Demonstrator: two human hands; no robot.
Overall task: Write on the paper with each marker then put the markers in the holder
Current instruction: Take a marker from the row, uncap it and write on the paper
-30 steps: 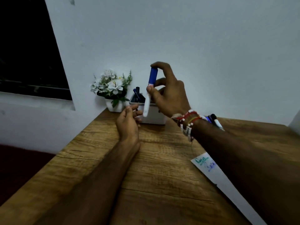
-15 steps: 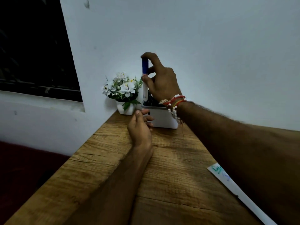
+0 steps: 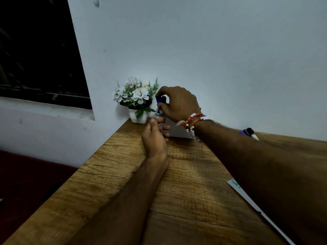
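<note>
Marker [image 3: 161, 100] upright inside right grip [image 3: 179, 103]

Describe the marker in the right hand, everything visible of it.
Little of the marker shows: a glossy blue cap, plastic by its look, at the top, and a short pale stretch of barrel under the thumb. It stands roughly upright, cap up, with its lower end hidden in the white holder by the wall, next to the flower pot. The right hand pinches it from above, fingers curled over the cap and thumb against its side. The left hand lies lower, apart from it.
</note>
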